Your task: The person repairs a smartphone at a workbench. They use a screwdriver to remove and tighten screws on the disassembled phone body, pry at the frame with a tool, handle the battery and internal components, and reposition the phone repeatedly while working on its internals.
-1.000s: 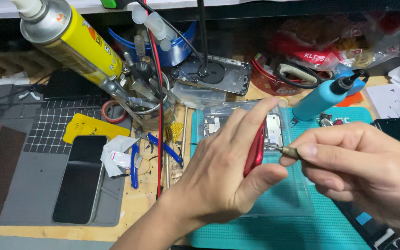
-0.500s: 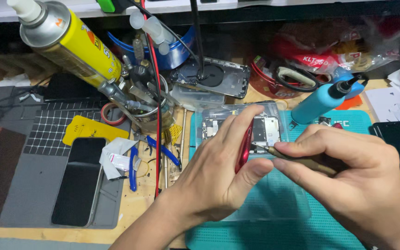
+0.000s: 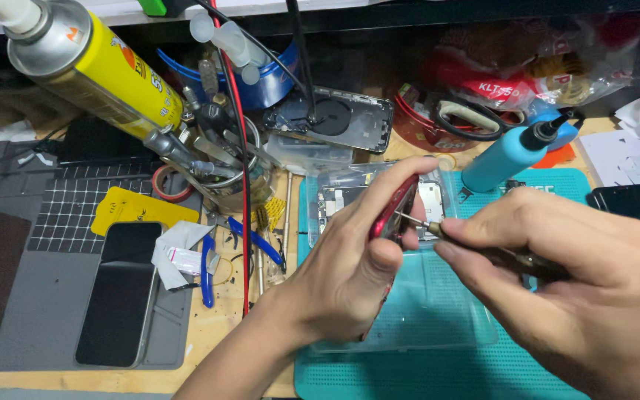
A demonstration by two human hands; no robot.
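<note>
Nearest: our right hand (image 3: 579, 289), fingers closed round a thin screwdriver (image 3: 483, 248), its tip set against the edge of the red phone frame (image 3: 390, 211); our left hand (image 3: 357, 274) closed round that frame, holding it on edge above the teal work mat (image 3: 438, 370); risk, as we judge it: the tip may skid off a small screw and score the frame or jab our left thumb, since the frame rests on nothing but the grip.

Beneath the hands: a clear tray (image 3: 409, 318) on the mat; a loosened screw could drop past it and be lost among the clutter.

Left, mid-distance: a dark phone (image 3: 116, 292) lying flat on a grey mat (image 3: 31, 311); blue-handled pliers (image 3: 209, 270) and a yellow card (image 3: 135, 211) beside it on the tabletop (image 3: 209, 348).

Right: a blue bottle (image 3: 509, 155) lying tilted, near enough for a stray elbow.

Farther: a yellow spray can (image 3: 98, 70) leaning over a jar of tools (image 3: 216, 163); a red cable (image 3: 242, 185) trailing towards the work, liable to snag; an opened phone back (image 3: 335, 118); scissors (image 3: 468, 118).
</note>
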